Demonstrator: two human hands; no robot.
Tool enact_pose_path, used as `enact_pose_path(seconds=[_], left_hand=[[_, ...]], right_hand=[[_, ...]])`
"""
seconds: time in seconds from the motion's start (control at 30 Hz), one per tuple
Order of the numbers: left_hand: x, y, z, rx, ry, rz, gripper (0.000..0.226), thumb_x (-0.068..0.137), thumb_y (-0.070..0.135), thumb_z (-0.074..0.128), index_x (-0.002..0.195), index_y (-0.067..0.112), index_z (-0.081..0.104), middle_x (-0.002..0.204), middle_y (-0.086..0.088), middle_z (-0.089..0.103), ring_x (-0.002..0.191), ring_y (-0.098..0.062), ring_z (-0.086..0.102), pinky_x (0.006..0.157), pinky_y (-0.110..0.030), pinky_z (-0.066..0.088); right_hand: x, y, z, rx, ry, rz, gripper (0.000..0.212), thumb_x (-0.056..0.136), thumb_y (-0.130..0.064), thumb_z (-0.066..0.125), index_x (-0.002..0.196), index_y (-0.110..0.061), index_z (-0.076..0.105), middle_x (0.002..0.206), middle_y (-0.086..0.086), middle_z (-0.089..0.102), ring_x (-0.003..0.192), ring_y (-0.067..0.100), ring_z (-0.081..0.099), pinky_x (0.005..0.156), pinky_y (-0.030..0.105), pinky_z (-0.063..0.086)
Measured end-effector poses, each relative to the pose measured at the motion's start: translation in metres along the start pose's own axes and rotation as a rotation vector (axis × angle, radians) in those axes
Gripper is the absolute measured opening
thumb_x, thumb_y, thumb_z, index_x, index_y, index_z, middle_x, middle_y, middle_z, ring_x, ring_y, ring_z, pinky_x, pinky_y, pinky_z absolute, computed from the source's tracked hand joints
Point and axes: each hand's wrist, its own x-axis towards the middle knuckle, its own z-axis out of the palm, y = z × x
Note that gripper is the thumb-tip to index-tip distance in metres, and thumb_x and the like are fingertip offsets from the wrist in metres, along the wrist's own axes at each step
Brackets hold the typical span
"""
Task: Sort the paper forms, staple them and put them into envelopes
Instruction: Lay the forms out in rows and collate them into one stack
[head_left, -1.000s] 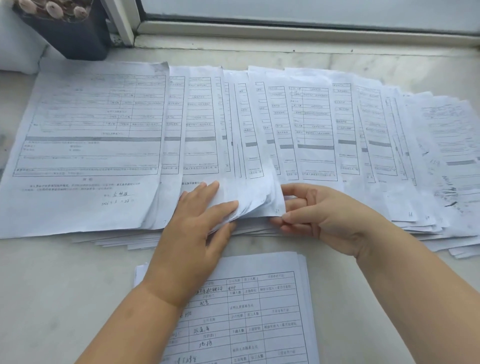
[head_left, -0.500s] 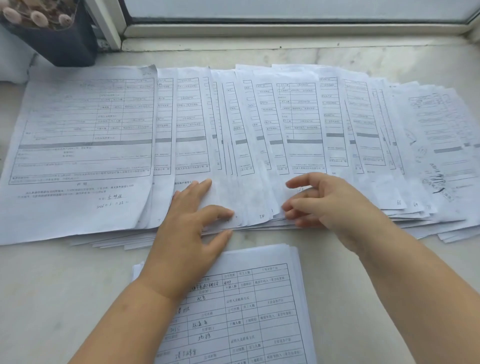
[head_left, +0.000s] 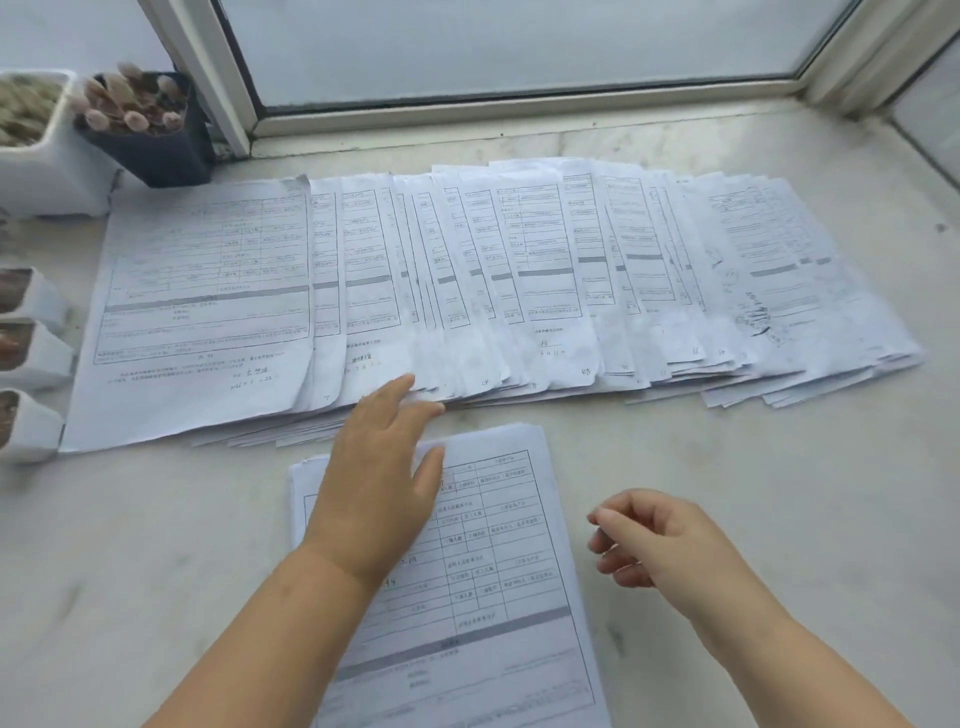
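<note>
Head view: we are only sorting — forms (head_left: 467, 280) fanned out, unstapled; left hand (head_left: 382, 470) flat, right hand (head_left: 657, 540) loosely curled, both empty.

Left hand (head_left: 382, 470) flat, right hand (head_left: 657, 540) curled

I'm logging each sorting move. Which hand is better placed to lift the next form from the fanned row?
Probably the left hand: its straight fingers reach the near edge of the fanned forms. The right hand hangs loosely curled, empty, off the row, beside the near stack.

Soft daylight from window (head_left: 519, 47), blurred, edges bowed
</note>
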Motion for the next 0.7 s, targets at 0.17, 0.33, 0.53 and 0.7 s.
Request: enact_pose_path(seconds=[0.17, 0.33, 0.53, 0.7], left_hand=[[-0.095, 0.010, 0.014, 0.005, 0.029, 0.017, 0.027, 0.085, 0.014, 0.067, 0.111, 0.018, 0.065, 0.117, 0.005, 0.056, 0.110, -0.015, 0.052, 0.096, -0.030, 0.044], [-0.182, 0.037, 0.042, -0.033, 0.039, -0.006, 0.023, 0.084, 0.029, 0.052, 0.105, 0.025, 0.062, 0.103, 0.014, 0.051, 0.095, -0.006, 0.049, 0.085, -0.018, 0.039], [-0.233, 0.064, 0.068, -0.076, 0.011, -0.013, 0.017, 0.081, 0.039, 0.055, 0.095, 0.029, 0.058, 0.098, 0.018, 0.050, 0.092, -0.007, 0.051, 0.081, -0.024, 0.041], [-0.244, 0.065, 0.085, -0.028, 0.011, -0.027, 0.026, 0.075, 0.052, 0.058, 0.091, 0.031, 0.060, 0.104, 0.012, 0.048, 0.100, -0.011, 0.045, 0.088, -0.021, 0.036]], right_hand=[[-0.025, 0.042, 0.009, -0.204, -0.077, -0.074, 0.007, 0.090, -0.014, 0.065, 0.085, -0.019, 0.067, 0.074, -0.003, 0.070, 0.062, 0.005, 0.063, 0.064, 0.023, 0.050], [-0.048, 0.079, 0.006, -0.305, -0.127, -0.150, 0.015, 0.088, -0.020, 0.067, 0.095, -0.028, 0.057, 0.083, 0.005, 0.070, 0.070, 0.016, 0.068, 0.071, 0.039, 0.055], [-0.069, 0.112, -0.005, -0.278, -0.221, -0.217, 0.028, 0.081, -0.021, 0.072, 0.100, -0.027, 0.053, 0.077, 0.002, 0.071, 0.075, 0.021, 0.069, 0.077, 0.043, 0.055], [-0.073, 0.125, -0.010, -0.238, -0.373, -0.285, 0.038, 0.082, -0.008, 0.069, 0.104, -0.031, 0.048, 0.076, -0.002, 0.065, 0.066, 0.015, 0.061, 0.071, 0.034, 0.047]])
